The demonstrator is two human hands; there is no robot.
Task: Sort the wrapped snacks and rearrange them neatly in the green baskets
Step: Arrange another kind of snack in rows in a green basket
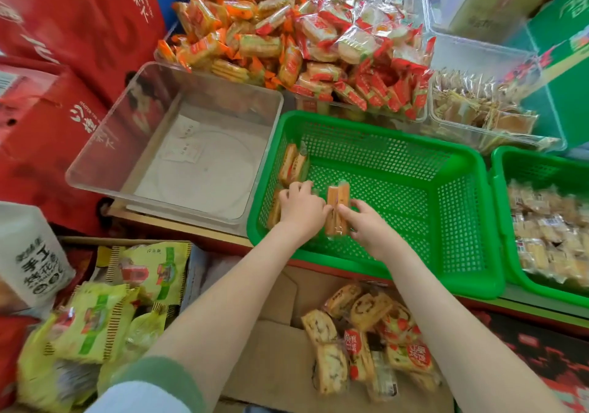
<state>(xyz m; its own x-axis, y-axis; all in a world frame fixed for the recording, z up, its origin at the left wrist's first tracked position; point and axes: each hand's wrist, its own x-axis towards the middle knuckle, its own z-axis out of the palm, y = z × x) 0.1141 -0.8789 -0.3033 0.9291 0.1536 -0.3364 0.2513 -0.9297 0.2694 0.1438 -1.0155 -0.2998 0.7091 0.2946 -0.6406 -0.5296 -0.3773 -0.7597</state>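
We find the green basket floor bare right of both hands, so passage there is open. Wrapped snacks line its left wall (standing on edge). A clear bin flanks it left; a second basket crowds right.

left hand — palm down, fingers curled, forearm bare, sleeve pushed to elbow | right hand — fingertips pinched in a grip, forearm bare | both arms extended forward, hands nearly touching
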